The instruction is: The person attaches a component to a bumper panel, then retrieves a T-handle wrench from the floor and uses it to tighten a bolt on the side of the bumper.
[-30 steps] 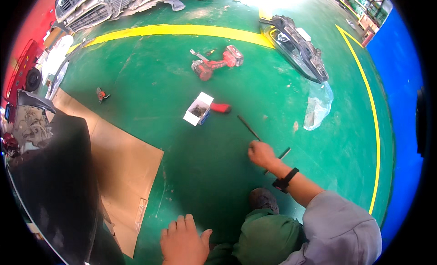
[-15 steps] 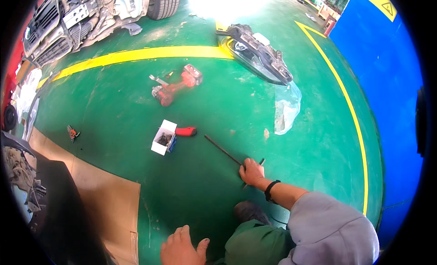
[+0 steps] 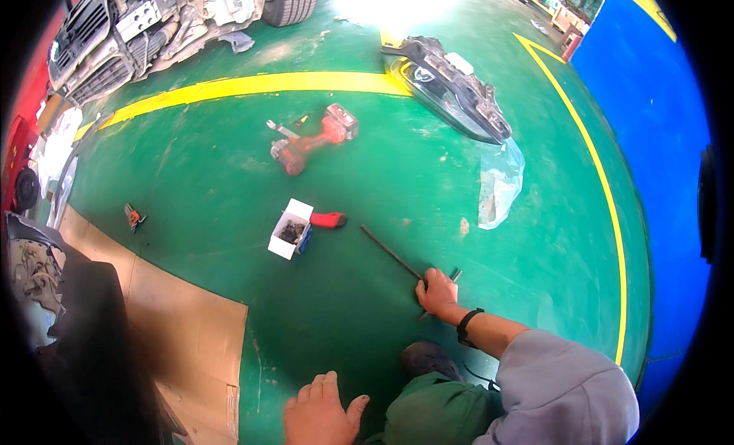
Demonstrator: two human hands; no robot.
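My right hand (image 3: 438,292) is closed around the handle end of a T-handle wrench (image 3: 388,251). Its crossbar sticks out on both sides of my fist, while the long dark shaft points away to the far left, low over or on the green floor. At the bottom edge my left hand (image 3: 323,416) is empty, fingers stretched and thumb apart. Left of the shaft's tip stands an opened small white box (image 3: 281,245) with dark small parts inside. Against the box lies a red-and-black handled tool (image 3: 329,220), its other end hidden.
A red cordless power tool (image 3: 306,144) lies farther off. Beyond it are a car headlight (image 3: 451,93) and a clear plastic bag (image 3: 501,189). Flattened cardboard (image 3: 191,323) and a dark car part (image 3: 84,315) lie left. A blue wall (image 3: 650,139) rises right; a stripped car front (image 3: 145,32) stands far left.
The whole view has shifted, so the floor things appear farther right. My right hand keeps its hold on the T-handle wrench, and my left hand stays spread.
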